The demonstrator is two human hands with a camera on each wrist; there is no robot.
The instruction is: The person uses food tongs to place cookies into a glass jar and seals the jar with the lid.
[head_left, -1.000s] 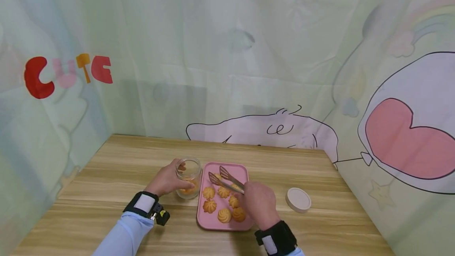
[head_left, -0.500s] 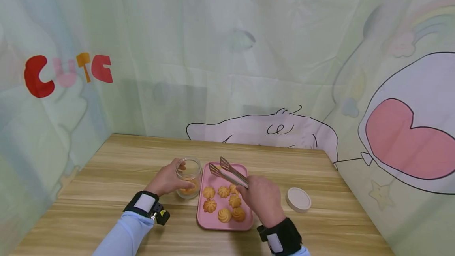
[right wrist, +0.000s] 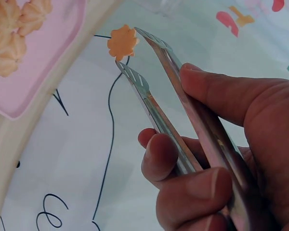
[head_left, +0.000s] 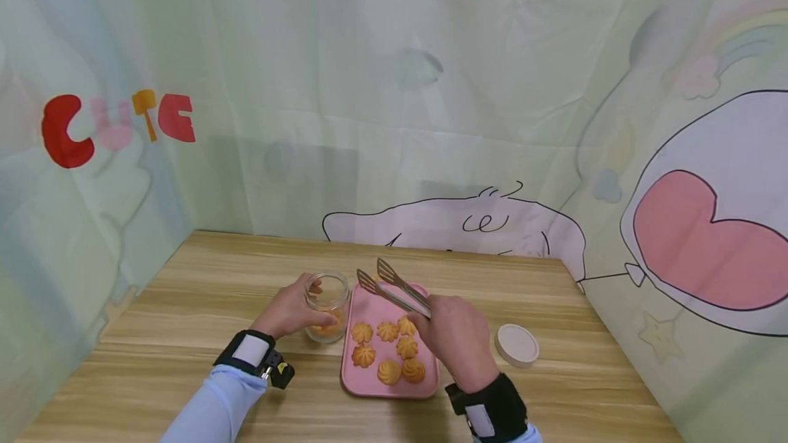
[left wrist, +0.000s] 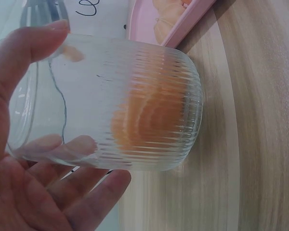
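Observation:
My left hand (head_left: 292, 310) holds an upright glass jar (left wrist: 96, 86), thumb on one side and fingers on the other. Orange-brown cookies (left wrist: 151, 108) sit in the bottom of the jar; their number is blurred by the ribbed glass. With my right hand (head_left: 458, 337) I grip metal tongs (right wrist: 197, 115) above the far part of the pink tray (head_left: 384, 312). A flower-shaped cookie (right wrist: 122, 42) is between the tong tips in the right wrist view; it is mostly hidden in the head view. Several piped cookies (head_left: 363, 356) lie on the tray's nearer half.
A round white lid (head_left: 517, 345) lies on the wooden table (head_left: 572, 374) right of my right hand. The jar stands close to the tray's left edge. A printed cloth (head_left: 382, 101) hangs behind the table and along its sides.
The tongs have risen from the tray, lifting a cookie off its far part, and their tips have shifted slightly left. My left hand and the jar have stayed in place.

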